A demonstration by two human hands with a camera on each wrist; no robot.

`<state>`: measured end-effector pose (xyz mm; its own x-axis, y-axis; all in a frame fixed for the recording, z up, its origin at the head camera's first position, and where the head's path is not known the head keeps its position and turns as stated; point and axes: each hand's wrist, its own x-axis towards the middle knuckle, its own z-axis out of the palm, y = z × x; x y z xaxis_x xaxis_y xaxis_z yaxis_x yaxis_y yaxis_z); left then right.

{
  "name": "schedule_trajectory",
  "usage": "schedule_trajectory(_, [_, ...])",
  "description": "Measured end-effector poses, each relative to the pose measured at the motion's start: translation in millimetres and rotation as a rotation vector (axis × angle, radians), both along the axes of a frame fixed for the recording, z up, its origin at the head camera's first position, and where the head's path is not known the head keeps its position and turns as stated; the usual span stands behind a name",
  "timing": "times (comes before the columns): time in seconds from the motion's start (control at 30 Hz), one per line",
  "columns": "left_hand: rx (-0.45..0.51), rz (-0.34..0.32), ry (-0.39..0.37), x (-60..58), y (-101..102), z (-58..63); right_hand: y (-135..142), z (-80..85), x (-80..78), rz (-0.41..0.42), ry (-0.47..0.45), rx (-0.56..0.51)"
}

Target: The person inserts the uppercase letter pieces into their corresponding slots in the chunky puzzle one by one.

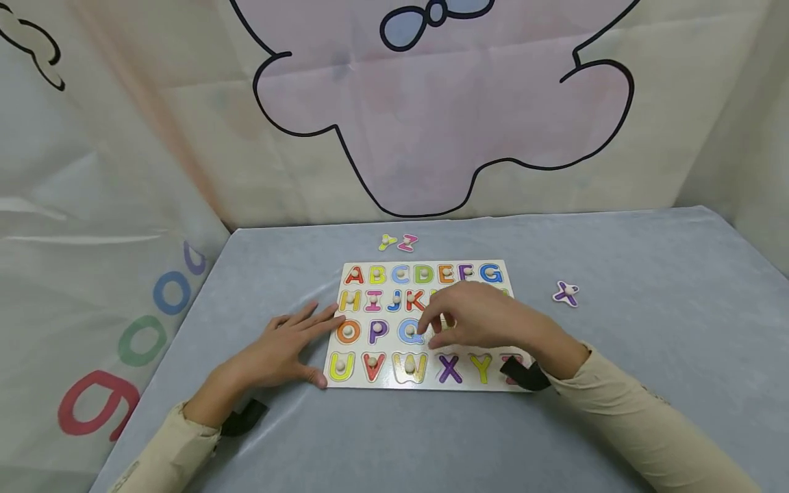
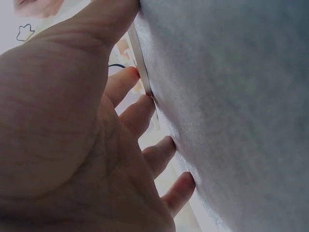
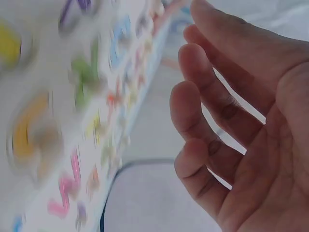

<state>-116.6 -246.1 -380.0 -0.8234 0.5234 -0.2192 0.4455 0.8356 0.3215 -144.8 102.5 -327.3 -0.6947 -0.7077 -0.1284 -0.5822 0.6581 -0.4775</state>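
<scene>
A white alphabet puzzle board (image 1: 357,370) lies on the table, most visible letters carrying small knobs. Its purple X slot (image 1: 450,370) and yellow Y slot (image 1: 481,368) show no knob. My left hand (image 1: 280,352) rests at the board's left edge, fingers spread, fingertips touching the rim (image 2: 140,60). Above the third row hovers my right hand (image 1: 471,316), fingers loosely bent with nothing between them; it hides several letters. In the right wrist view the thumb and fingers (image 3: 186,108) stand apart, beside the blurred board (image 3: 48,183).
Beyond the board's far edge lie a yellow Y piece (image 1: 387,242) and a pink Z piece (image 1: 407,242). A purple X piece (image 1: 566,293) lies to the right. Grey-blue cloth (image 1: 647,308) covers the table; a printed curtain (image 1: 431,171) hangs behind it.
</scene>
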Motion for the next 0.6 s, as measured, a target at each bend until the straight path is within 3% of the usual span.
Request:
schedule_trajectory(0.2, [-0.004,0.011,-0.014,0.6,-4.1,-2.7,39.5,6.6,-10.8,-0.093,0.011,-0.011])
schedule_trajectory(0.43, [0.010,0.004,-0.021,-1.2,-3.5,-1.8,105.6,5.8,-20.7,-0.235,0.043,-0.028])
schedule_trajectory(0.6, [0.025,0.006,-0.025,-1.6,-2.7,-3.2,148.8,2.1,-36.8,-0.320,0.035,-0.050])
